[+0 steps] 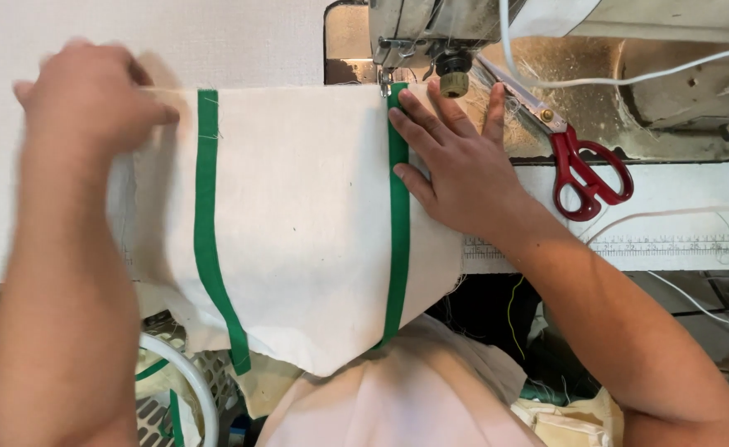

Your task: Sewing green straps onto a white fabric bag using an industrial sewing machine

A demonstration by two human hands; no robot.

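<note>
Cream cloth [298,215] under both hands, green stripes [398,223] running toward the needle.

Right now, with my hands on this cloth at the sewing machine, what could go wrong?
1. The right hand lies flat on the cloth with its fingertips close to the presser foot; they could get caught there.
2. The left hand grips the far edge and looks blurred; an uneven pull might skew the green stripe.
3. The scissors lie open-handled beside the right wrist and could snag.

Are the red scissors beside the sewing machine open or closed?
Closed. The red scissors lie flat on the table with both handle loops touching and the blades together as one strip.
</note>
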